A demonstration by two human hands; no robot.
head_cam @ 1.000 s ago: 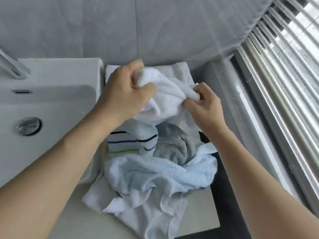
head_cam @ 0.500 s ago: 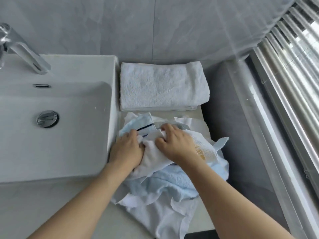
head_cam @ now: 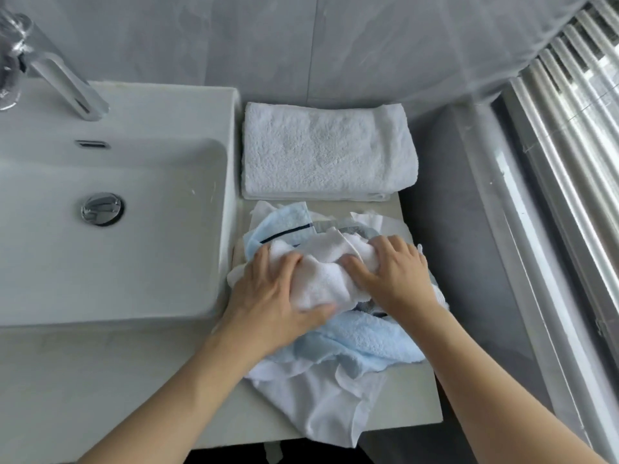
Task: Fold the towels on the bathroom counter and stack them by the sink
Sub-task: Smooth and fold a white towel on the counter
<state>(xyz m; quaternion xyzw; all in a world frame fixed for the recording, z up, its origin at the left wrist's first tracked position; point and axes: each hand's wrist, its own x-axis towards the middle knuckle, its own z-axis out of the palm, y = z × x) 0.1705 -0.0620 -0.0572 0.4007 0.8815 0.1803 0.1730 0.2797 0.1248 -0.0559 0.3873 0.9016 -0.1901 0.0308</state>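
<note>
While bunched on top of the loose pile at the counter's [head_cam: 412,390] right edge, just beside the sink's [head_cam: 231,202] right wall, white towel [head_cam: 321,272] gripped from both ends. Long axis of the bundle running left to right, roughly parallel to the counter's front edge. Left hand [head_cam: 271,296] at its left end, fingers curled over the top and thumb tucked under the near side, pinching cloth. Right hand [head_cam: 395,266] at its right end, fingers curled and pressed into the far fold, thumb lying along the near side toward the middle. Both hands equally near; neither needing to reach.

Beneath: light blue towel [head_cam: 361,339] spilling toward the front edge, a dark-striped towel [head_cam: 284,226] showing on the far side of the pile, thin white cloth [head_cam: 321,406] hanging over the front edge. Folded white towel [head_cam: 328,152] lying flat at the back edge against the wall, just beside the sink, apart from the pile.

Likely step: lifting the bundle clear and shaking it open for folding. Stack spot lying straight ahead of the fingers, beyond the pile. Risk: dragging the striped towel up with it.
</note>
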